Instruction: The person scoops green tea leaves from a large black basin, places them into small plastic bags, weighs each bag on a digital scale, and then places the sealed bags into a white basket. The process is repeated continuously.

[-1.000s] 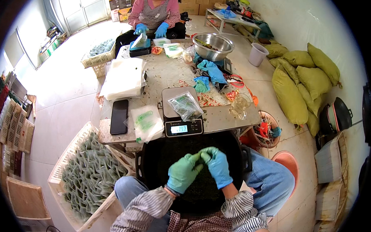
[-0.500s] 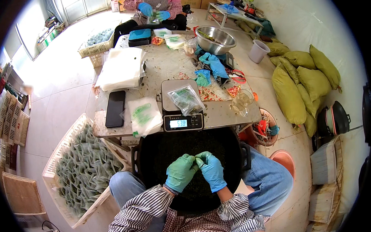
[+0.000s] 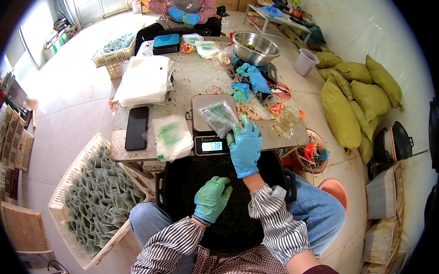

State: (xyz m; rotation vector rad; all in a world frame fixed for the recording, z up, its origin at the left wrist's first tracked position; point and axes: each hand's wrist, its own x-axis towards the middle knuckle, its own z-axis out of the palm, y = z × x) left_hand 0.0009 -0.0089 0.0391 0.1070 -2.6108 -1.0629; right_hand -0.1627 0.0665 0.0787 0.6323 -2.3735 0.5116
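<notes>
My left hand (image 3: 212, 200), in a green-stained glove, hovers over a large black pan (image 3: 169, 187) between my knees. Its fingers are loosely bent and apart, and nothing shows in them. Dark green loose leaf material (image 3: 227, 219) lies in the pan. My right hand (image 3: 246, 148), in a blue glove with green fingertips, reaches up to the digital scale (image 3: 198, 119). A clear plastic bag of dark green contents (image 3: 218, 117) rests on the scale's plate. The right thumb and fingers are spread at the bag's right corner, which they partly hide.
Left of the scale are flat bags with green print (image 3: 171, 136), a black phone (image 3: 137, 128) and stacked clear sheets (image 3: 142, 81). A crate of filled bags (image 3: 62, 200) stands on the floor at left. Across the table (image 3: 184, 85) sits a person in blue gloves (image 3: 184, 16).
My hands, fingertips together over the pan before, have parted. The right has moved up and forward to the bag on the scale; the left stays low over the pan.
</notes>
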